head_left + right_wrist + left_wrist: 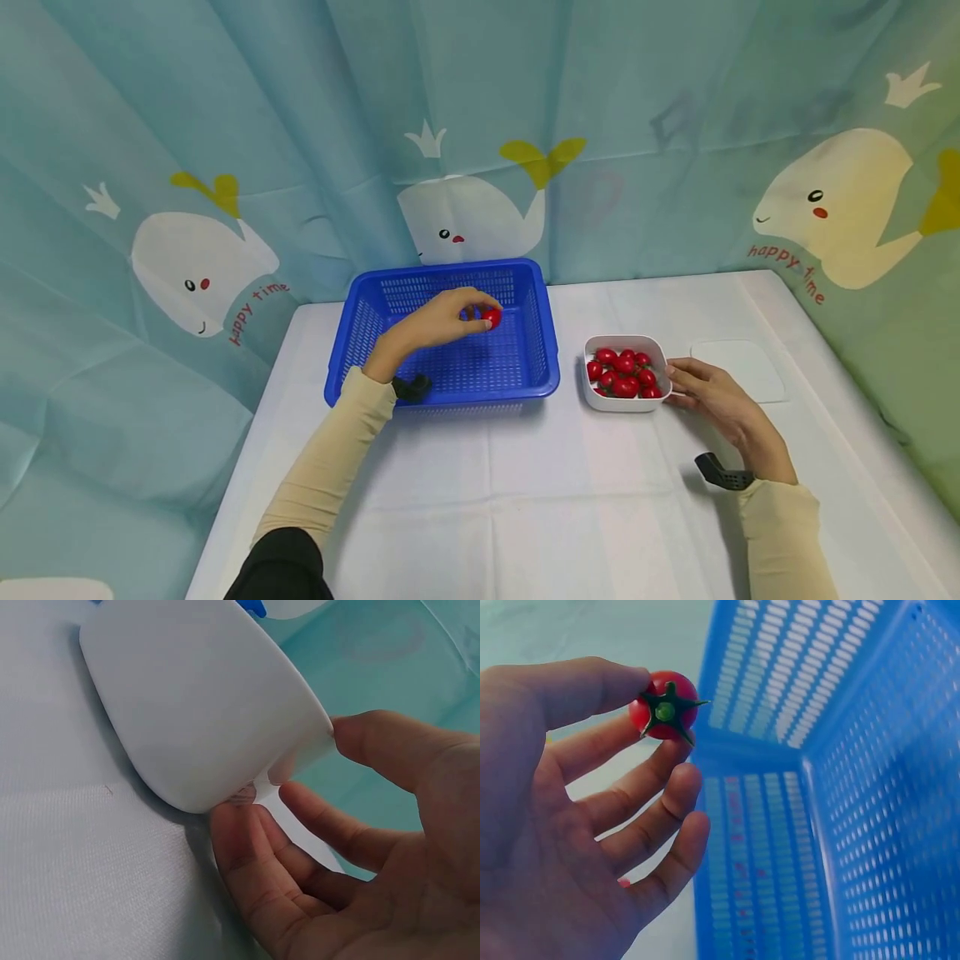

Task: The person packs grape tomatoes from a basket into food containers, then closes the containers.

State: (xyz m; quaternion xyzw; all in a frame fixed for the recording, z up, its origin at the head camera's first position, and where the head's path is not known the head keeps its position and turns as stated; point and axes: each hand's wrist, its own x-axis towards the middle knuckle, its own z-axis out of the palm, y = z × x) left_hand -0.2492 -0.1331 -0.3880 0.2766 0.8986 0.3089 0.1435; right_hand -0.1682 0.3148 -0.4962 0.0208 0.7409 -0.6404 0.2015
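Above the blue basket (551,358), my left hand (442,321) pinches a red cherry tomato (492,318) between thumb and fingers. In the left wrist view the tomato's green star-shaped stem (665,710) faces the camera, and the other fingers lie loosely bent below it. My right hand (716,396) grips a small white box (627,405) by its right side, with the thumb at the rim and fingers low against the wall. Several cherry tomatoes (625,386) lie inside this box. The right wrist view shows its outer wall (195,712), which hides the contents.
A flat whitish lid (738,371) lies on the table, just behind my right hand. White cloth (525,500) covers the table. A blue-green curtain (637,208) with whale prints hangs right behind the basket, and its green side runs along the table's right edge.
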